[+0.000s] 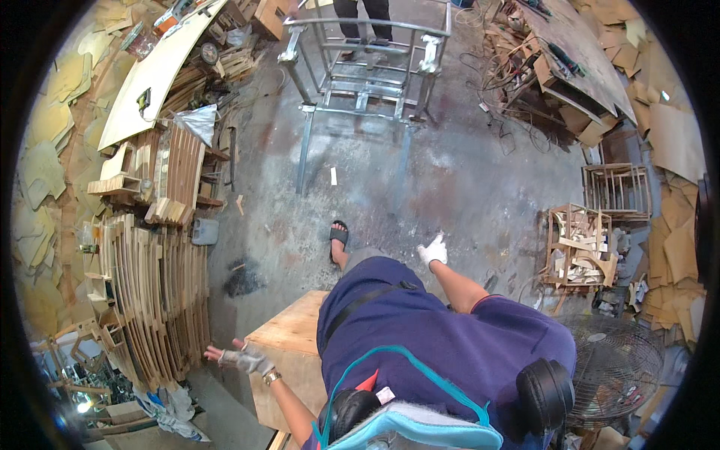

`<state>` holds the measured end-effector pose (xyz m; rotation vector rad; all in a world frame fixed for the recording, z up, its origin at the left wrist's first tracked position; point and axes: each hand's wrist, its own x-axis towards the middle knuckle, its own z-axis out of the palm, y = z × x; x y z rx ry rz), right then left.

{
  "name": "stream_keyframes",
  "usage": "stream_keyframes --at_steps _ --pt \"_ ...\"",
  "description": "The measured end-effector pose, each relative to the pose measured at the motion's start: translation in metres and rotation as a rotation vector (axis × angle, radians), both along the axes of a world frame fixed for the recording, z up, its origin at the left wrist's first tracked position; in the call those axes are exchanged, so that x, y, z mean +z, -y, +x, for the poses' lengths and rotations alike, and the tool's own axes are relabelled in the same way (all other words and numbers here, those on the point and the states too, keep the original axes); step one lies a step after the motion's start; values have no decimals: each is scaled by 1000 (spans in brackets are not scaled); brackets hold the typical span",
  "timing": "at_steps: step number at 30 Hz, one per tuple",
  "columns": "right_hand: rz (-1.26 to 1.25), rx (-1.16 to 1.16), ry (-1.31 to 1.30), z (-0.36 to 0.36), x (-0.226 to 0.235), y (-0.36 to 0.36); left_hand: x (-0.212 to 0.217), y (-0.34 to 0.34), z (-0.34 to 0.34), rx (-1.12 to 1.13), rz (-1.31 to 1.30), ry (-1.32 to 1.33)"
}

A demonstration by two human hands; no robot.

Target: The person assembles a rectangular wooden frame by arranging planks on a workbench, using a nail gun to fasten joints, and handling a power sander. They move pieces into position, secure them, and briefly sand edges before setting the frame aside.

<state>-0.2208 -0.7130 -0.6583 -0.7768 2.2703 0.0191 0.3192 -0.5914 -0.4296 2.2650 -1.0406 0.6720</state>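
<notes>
Plywood box point(289, 330): pale, straight-edged, beside the wearer's left leg; right side hidden under the navy shirt point(450, 330), lower end cut off from sight by the left forearm and body.

Left hand point(244, 360): in a partly fingerless glove, at the left edge of the plywood box; fingers spread, nothing held. Contact with the box cannot be told.

Right hand point(433, 250): white-gloved, right of and beyond the box; fingers loosely extended, empty, over open floor.

Concrete floor point(465, 180): broad bare stretch beyond the box, giving room to move. Sandalled foot point(339, 235) just beyond the box; other foot not made out.

Timber strips point(154, 292): long stack left of the box, a narrow lane of floor between.

Metal frame point(371, 92): far beyond the box, top cut by the picture's edge; a second person's legs point(360, 19) behind it, upper body out of sight.

Wire-caged fan point(615, 367): well right of the box, partly covered by earmuffs point(545, 394).
</notes>
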Motion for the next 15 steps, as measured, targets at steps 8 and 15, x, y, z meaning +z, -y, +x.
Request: stream_keyframes --at_steps 8,15 --pt "-133 438 -103 -87 47 -12 132 152 -15 -259 -480 173" --pt "-84 421 -337 -202 86 -46 121 276 -123 -520 -902 225"
